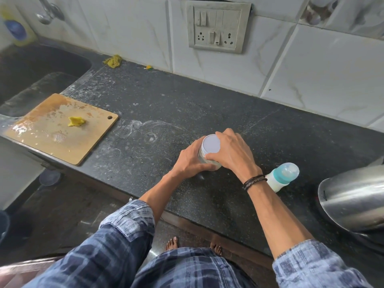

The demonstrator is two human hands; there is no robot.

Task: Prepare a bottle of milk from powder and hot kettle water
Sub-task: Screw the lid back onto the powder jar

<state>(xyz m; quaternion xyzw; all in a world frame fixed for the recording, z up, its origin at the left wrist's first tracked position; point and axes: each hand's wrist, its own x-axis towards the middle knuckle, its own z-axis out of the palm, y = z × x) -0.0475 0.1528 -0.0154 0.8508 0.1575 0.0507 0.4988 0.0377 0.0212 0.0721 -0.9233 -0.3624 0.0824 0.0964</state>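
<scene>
One left hand point(192, 160), one right hand point(231, 151), one jar point(211, 145), one baby bottle point(283, 176), one kettle point(353, 200), one cutting board point(41, 140)

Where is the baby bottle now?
Head view: the baby bottle sits on the counter, right of centre, beside the wrist of the right hand and left of the steel kettle.

the dark stone counter point(187, 104) in front of me is carrying a wooden cutting board point(52, 140), lying at its left end. a white-lidded jar point(211, 144) is sitting mid-counter toward the front edge, with a baby bottle point(282, 175) near it on the right and a steel kettle point(353, 202) standing at the right end. a yellow rag point(113, 61) is lying against the back edge.
</scene>
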